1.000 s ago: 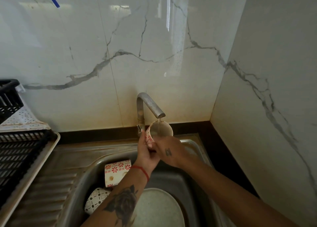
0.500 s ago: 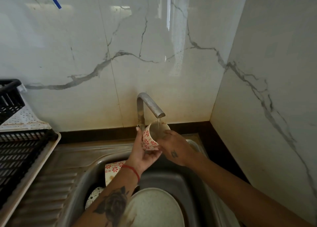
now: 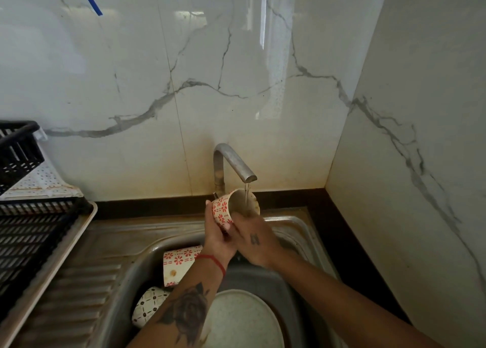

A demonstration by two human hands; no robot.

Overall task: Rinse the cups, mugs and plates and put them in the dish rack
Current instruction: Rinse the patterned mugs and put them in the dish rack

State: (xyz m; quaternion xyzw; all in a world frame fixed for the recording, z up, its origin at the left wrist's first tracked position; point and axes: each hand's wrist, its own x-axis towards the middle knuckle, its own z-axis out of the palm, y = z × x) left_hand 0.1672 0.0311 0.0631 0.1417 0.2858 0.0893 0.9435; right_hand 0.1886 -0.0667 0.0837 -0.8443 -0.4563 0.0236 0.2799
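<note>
A white cup with red flower prints [image 3: 223,211] is tilted under the tap [image 3: 231,163], and water runs into its mouth. My left hand [image 3: 217,236] grips the cup's side from below. My right hand [image 3: 252,236] holds the cup at its lower rim, fingers reaching toward the inside. In the sink [image 3: 297,232] lie a second red-flowered mug [image 3: 178,265] on its side, a white cup with dark pattern [image 3: 148,307] and a pale speckled plate [image 3: 242,318]. The black dish rack [image 3: 29,232] stands at the left.
The steel drainboard [image 3: 79,290] lies between the sink and the rack's beige tray [image 3: 52,255]. Marble wall panels close in behind and on the right. A dark counter edge [image 3: 342,237] runs along the sink's right side.
The cup has tilted more onto its side under the stream, its mouth turning toward me. My right hand has shifted lower on the rim. Both hands stay at the tap.
</note>
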